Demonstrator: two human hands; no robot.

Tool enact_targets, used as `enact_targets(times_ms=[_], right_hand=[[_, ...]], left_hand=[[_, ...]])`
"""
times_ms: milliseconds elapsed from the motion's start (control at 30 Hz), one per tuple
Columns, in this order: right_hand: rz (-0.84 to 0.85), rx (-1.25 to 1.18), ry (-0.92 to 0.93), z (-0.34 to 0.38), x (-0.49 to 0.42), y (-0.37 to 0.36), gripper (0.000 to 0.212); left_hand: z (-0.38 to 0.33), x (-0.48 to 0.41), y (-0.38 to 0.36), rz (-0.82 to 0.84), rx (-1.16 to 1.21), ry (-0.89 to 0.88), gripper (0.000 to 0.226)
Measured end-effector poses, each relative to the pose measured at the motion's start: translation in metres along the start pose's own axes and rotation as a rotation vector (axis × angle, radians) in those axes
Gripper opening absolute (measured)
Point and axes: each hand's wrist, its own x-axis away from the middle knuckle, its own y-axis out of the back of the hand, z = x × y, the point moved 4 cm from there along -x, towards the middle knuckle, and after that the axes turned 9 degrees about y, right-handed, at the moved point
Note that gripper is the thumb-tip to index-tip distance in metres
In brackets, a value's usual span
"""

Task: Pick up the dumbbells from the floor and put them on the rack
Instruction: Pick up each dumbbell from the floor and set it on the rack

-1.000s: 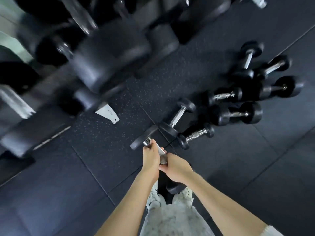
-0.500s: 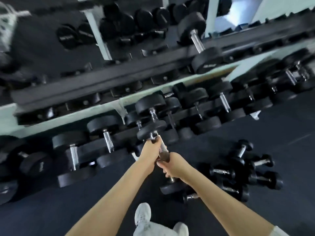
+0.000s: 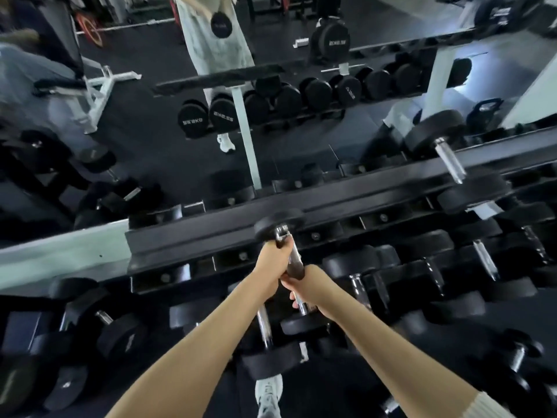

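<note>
Both of my hands grip the chrome handle of one black dumbbell (image 3: 278, 224). My left hand (image 3: 272, 263) holds it higher up, near the far head. My right hand (image 3: 304, 285) holds it lower, near the near head (image 3: 303, 325). The dumbbell is raised in front of the top rail of the black rack (image 3: 196, 233), its far head level with that rail. Several small dumbbells (image 3: 518, 357) lie on the floor at the lower right.
The rack's lower tiers hold several black dumbbells (image 3: 355, 267). A large dumbbell (image 3: 449, 161) rests on the top tier to the right. A mirror behind the rack reflects a person's legs (image 3: 217, 43) and more weights. My shoe (image 3: 268, 390) stands below the rack.
I have lifted the dumbbell from the floor up to the height of the rack's top rail. My view has swung up from the floor to the rack and mirror.
</note>
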Motion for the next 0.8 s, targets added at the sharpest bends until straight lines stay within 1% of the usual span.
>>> enact_targets(times_ms=[33,133,200,333,467,567,800], right_hand=[[-0.006,-0.023,-0.003,0.013,-0.018,-0.012,0.022],[-0.005,-0.144,-0.018,0.044,-0.059,-0.046,0.014],[0.006,-0.212,-0.038,0.064,-0.086,-0.071,0.016],[0.040,-0.313,-0.053,0.091,-0.138,-0.124,0.020],[0.079,-0.273,-0.062,0.106,-0.180,-0.171,0.023],[0.141,-0.256,-0.058,0.117,-0.206,-0.203,0.022],[0.200,-0.312,-0.089,0.128,-0.245,-0.257,0.017]], left_hand=[[-0.009,-0.013,0.019,-0.012,-0.022,-0.010,0.030],[-0.025,-0.046,0.070,-0.046,-0.075,-0.028,0.031],[-0.032,-0.068,0.105,-0.066,-0.100,-0.034,0.027],[-0.036,-0.109,0.168,-0.100,-0.149,0.003,0.035],[-0.027,-0.143,0.221,-0.155,-0.128,0.039,0.038],[-0.017,-0.162,0.256,-0.191,-0.071,0.070,0.030],[0.000,-0.199,0.308,-0.186,-0.056,0.106,0.038]])
